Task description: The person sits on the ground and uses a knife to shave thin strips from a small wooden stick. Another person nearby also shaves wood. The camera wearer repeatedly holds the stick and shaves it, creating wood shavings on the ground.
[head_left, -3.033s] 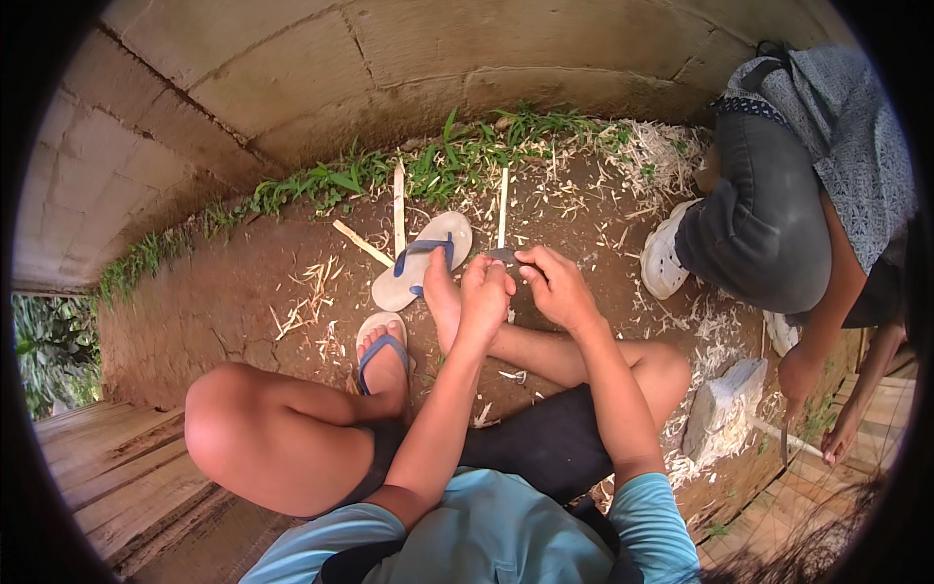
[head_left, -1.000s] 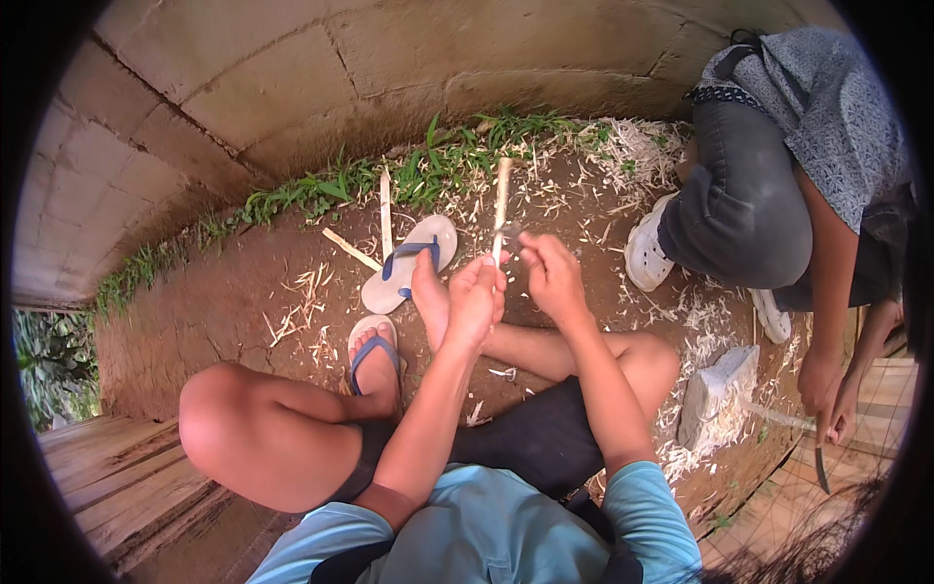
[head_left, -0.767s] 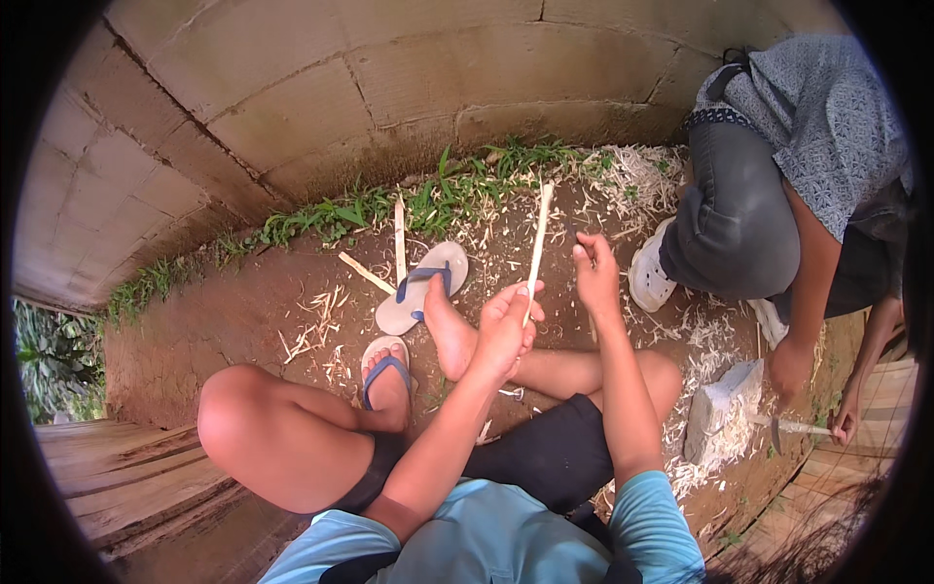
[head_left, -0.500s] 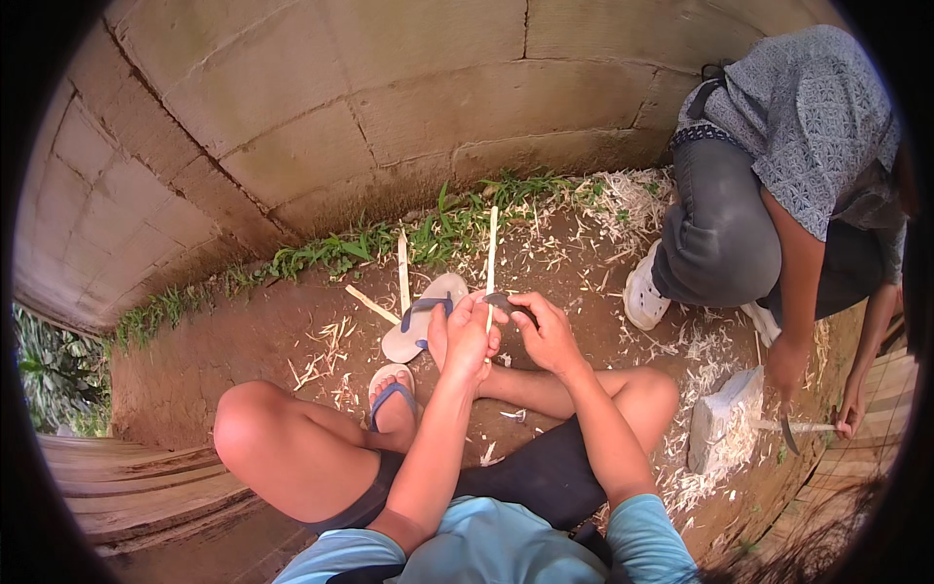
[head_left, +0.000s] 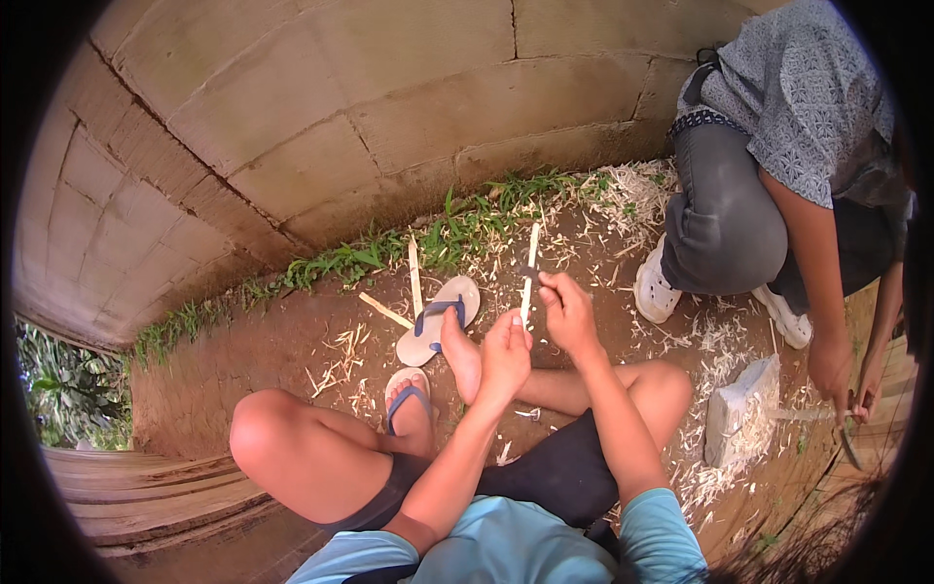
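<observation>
The person's left hand (head_left: 508,355) is closed around the lower end of a pale, flat stick (head_left: 526,302), which rises from the fist toward 12 o'clock. Taking both hands as the centre of the clock, the right hand (head_left: 569,313) is just beside, at 1 o'clock of the left one. Its thumb and bent fingers pinch a small dark blade (head_left: 528,273), which lies across the stick above the fist (the handle part is covered by the fingers, so I cannot tell its shape). The left fingers also hide the bottom of the stick.

Near the hands, at 9 o'clock, there is a bare foot (head_left: 460,360), overlapping a loose beige sandal (head_left: 428,341) with blue strap. A worn sandal (head_left: 409,393) is at 8 o'clock. Behind the loose one, toward 10 o'clock, two pale strips (head_left: 415,277) lie on the soil.

Farther, at 4 o'clock, stands a whitish block (head_left: 742,414) among shavings. Beyond it, past 3 o'clock, a co-worker's hands (head_left: 832,365) hold another strip and a curved knife (head_left: 850,450). At 12 o'clock, grass borders a block wall (head_left: 418,88).
</observation>
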`<state>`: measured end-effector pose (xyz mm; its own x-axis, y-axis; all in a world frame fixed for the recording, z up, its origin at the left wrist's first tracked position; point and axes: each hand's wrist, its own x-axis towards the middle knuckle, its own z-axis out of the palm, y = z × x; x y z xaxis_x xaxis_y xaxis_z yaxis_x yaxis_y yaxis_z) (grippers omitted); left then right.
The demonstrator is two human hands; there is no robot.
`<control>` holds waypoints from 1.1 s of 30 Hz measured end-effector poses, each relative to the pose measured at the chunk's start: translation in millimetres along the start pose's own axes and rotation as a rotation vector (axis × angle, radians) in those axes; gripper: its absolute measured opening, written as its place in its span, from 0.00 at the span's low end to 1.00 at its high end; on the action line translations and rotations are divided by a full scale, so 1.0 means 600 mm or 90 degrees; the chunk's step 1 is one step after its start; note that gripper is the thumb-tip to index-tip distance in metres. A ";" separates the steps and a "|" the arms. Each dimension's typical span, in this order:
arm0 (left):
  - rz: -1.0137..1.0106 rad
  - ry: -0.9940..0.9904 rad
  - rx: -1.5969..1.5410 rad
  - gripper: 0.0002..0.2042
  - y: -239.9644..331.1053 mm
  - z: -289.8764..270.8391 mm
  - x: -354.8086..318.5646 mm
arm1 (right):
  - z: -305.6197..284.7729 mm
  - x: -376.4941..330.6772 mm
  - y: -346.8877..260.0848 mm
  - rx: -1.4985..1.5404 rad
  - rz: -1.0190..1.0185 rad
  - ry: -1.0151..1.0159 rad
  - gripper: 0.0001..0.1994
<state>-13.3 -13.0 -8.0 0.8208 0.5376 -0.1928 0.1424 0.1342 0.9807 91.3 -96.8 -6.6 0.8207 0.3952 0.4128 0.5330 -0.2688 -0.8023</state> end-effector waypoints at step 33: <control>-0.244 -0.031 -0.263 0.11 0.026 -0.026 0.021 | 0.003 0.013 0.011 0.041 -0.024 -0.196 0.09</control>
<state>-9.3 9.0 4.0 0.7789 0.3481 -0.5217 0.2159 0.6321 0.7442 101.0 -93.8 -9.7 0.6941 0.6537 0.3014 0.5401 -0.1961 -0.8185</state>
